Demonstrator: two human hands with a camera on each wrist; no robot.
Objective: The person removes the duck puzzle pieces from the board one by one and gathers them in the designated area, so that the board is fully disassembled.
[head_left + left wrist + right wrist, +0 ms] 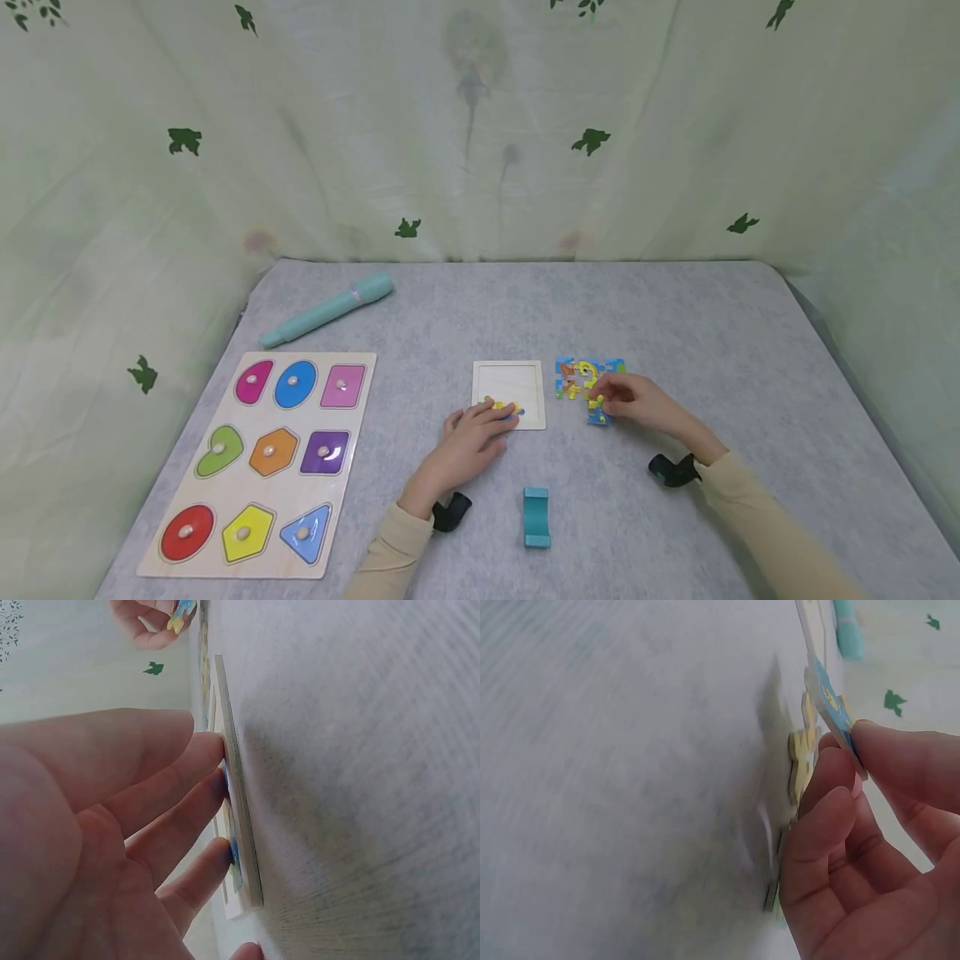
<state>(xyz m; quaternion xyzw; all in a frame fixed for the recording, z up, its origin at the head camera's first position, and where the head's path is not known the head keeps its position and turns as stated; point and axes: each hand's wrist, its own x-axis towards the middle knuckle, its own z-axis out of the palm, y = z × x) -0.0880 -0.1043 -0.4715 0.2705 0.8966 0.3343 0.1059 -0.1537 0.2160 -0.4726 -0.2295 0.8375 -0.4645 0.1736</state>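
Observation:
A small square wooden puzzle tray lies mid-table, with a few jigsaw pieces along its near side. My left hand rests its fingertips on those pieces, fingers nearly straight; part of them is hidden beneath. In the left wrist view the fingertips touch the blue-and-yellow surface inside the tray rim. To the right of the tray, my right hand pinches a blue-and-yellow jigsaw piece between thumb and fingers, raised and tilted above the table. Behind it lies a group of colourful jigsaw pieces, partly covered by that hand.
On the left lies a wooden shape board with coloured knobbed shapes. A teal pen-shaped object is at the back left. A teal bracket-like block sits near the front middle. Each wrist wears a black camera strap.

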